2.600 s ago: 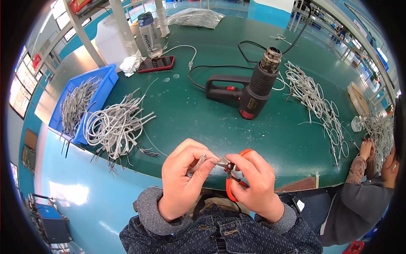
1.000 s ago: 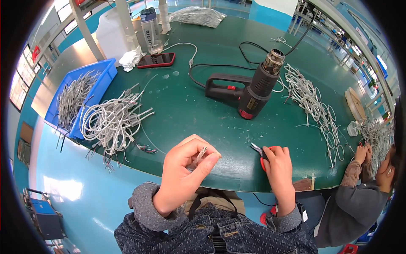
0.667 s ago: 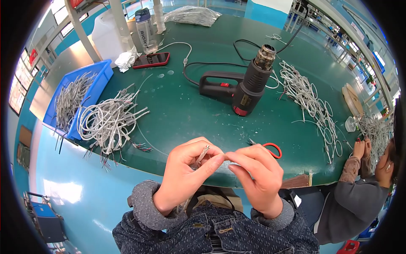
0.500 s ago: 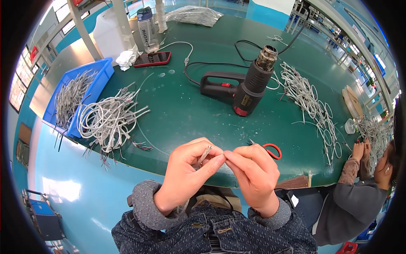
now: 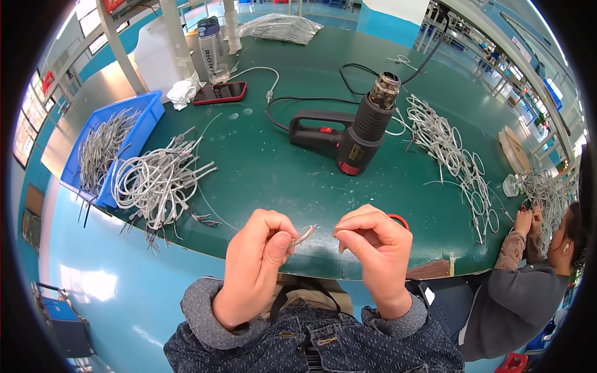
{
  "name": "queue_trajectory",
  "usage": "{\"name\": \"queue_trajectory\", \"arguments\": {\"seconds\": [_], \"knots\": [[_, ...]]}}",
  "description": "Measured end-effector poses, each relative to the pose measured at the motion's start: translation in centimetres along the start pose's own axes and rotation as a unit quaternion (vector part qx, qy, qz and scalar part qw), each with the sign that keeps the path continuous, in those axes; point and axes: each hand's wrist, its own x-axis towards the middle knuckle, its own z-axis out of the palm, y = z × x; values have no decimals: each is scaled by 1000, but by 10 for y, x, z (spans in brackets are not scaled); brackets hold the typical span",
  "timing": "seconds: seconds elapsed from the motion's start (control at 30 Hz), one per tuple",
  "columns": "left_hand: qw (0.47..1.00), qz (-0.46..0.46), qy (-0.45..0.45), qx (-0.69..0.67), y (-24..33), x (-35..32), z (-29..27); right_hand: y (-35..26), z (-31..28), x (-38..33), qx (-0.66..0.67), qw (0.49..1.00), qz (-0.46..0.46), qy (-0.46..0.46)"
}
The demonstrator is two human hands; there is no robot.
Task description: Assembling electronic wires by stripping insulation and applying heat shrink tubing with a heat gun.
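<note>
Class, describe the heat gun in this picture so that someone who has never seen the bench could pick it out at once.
Start at the big green table and look to its middle, between the loose heap of grey cables on the left and the strewn cables on the right. The heat gun lies there on its side. It alone is bulky and black, with a metal nozzle and red trim.

Dark blue speckled denim jacket, metal buttons; grey ribbed knit cuffs at wrists; left hand and right hand bare.
</note>
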Motion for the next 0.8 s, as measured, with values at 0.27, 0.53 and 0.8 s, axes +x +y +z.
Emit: {"name": "queue_trajectory", "arguments": {"seconds": [0.27,0.53,0.8], "knots": [[977,131,4,167,-4,-2,-3,-3,4,-1,69,997,46,-6],[962,130,9,241,1,-2,-1,-4,7,0,-1,1000,1,-19],[981,83,-28,172,-8,-12,-1,-2,6,1,-21,999,-16,-27]]}}
